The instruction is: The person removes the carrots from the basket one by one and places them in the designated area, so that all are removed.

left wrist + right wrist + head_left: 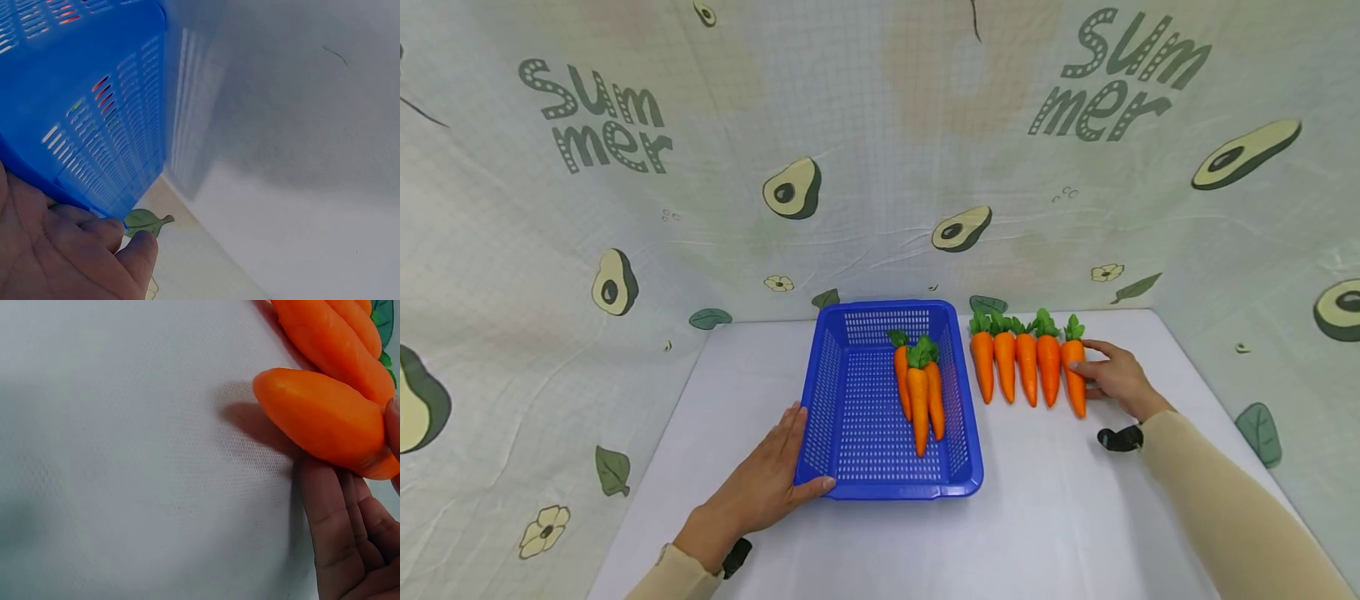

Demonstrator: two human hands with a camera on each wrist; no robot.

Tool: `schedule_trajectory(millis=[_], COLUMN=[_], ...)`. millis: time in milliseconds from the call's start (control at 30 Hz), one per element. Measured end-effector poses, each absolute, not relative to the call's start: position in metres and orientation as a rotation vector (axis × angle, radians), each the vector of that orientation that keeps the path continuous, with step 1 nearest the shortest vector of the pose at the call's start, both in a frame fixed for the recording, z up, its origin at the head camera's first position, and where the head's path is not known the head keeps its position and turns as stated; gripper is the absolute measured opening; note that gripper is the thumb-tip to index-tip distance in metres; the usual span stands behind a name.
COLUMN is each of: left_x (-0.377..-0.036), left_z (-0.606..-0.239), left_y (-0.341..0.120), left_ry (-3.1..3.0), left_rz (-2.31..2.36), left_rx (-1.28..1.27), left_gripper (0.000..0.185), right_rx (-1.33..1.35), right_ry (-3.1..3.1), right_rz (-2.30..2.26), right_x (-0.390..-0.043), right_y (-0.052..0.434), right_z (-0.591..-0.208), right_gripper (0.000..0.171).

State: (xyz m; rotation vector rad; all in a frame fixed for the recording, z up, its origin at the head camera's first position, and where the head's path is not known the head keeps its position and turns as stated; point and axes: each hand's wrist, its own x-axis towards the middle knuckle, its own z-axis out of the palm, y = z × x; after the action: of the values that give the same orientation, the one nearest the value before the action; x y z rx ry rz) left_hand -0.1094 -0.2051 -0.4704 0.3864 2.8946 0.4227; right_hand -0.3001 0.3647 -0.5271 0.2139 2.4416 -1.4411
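**Three carrots in, five to go**

From my feed, three carrots (pixel 919 392) already lie in the blue basket (pixel 831 392), against its right wall. Five more (pixel 1026 367) remain in a row on the tabletop (pixel 1037 517), just right of the basket. My right hand (pixel 1118 379) is at the carrot farthest from the basket (pixel 1074 377), fingers curled round it in a closing grip, though it rests on the tabletop. My left hand (pixel 767 483) lies flat against the basket's left wall, fingers straight, thumb at its near corner.
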Motion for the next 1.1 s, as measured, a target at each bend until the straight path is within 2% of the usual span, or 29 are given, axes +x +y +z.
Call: schedule_trajectory(millis=[300,733,1100], left_x=[-0.109,-0.109,-0.108], left_z=[-0.47,-0.469,-0.469], left_y=[-0.205,-0.205,-0.205], left_ry=[2.894,2.892,2.897], left_rz=[0.425,0.445,0.433], left_rx=[0.385,0.399,0.381], left_gripper=[0.119,0.119,0.118], right_rx=[0.22,0.292,0.378], right_ry=[2.56,2.656,2.681], right_rz=[-1.337,-1.261,-1.248], right_x=[-0.3,-0.297,-0.293], right_y=[0.364,0.362,0.362], right_z=[-0.532,-0.526,-0.522], right_gripper=[0.085,0.07,0.073])
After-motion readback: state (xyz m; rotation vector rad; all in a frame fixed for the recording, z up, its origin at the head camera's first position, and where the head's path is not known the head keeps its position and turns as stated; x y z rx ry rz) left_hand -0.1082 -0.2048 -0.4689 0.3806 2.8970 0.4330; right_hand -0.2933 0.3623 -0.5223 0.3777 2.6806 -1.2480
